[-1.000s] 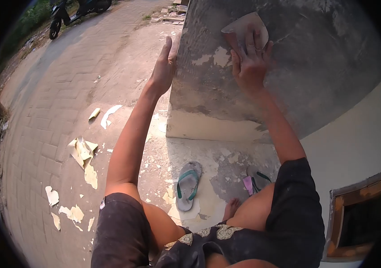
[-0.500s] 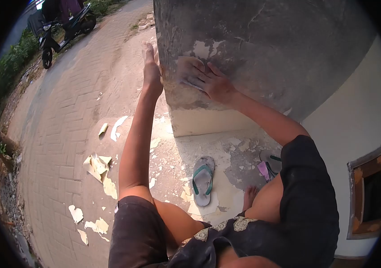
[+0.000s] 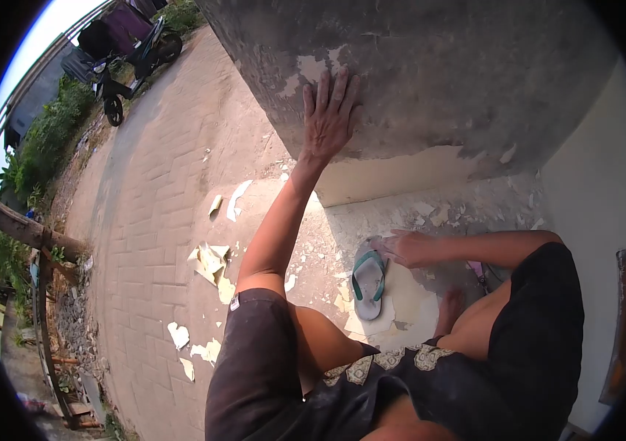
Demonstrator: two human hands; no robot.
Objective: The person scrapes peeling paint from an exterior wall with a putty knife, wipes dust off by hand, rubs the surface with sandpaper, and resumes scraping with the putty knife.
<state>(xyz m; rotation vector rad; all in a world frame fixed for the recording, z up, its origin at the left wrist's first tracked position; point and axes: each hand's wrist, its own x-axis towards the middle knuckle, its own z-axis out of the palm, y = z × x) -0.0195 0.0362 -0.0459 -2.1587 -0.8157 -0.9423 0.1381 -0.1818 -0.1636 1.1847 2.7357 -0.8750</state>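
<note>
My left hand (image 3: 330,117) lies flat with fingers spread on the dark grey, patchy wall (image 3: 430,81), just below pale spots of peeled coating. Low over the ground, my right hand (image 3: 410,248) reaches beside the toe end of a grey flip-flop with green straps (image 3: 368,283). Its fingers look stretched out, and I see nothing held in them. Whether it touches the flip-flop I cannot tell. A cream unpeeled strip (image 3: 394,175) runs along the wall's foot.
Peeled paint flakes (image 3: 211,262) litter the ground. Another flip-flop (image 3: 491,275) lies by my bare foot (image 3: 449,309), near a small pink thing (image 3: 476,267). A brick-paved path (image 3: 144,242), a parked motorbike (image 3: 133,70) and a wooden frame (image 3: 625,316) surround me.
My right hand has left the wall and dropped to the ground by the flip-flop. My left hand has shifted from the wall's edge onto its face. The view has turned left.
</note>
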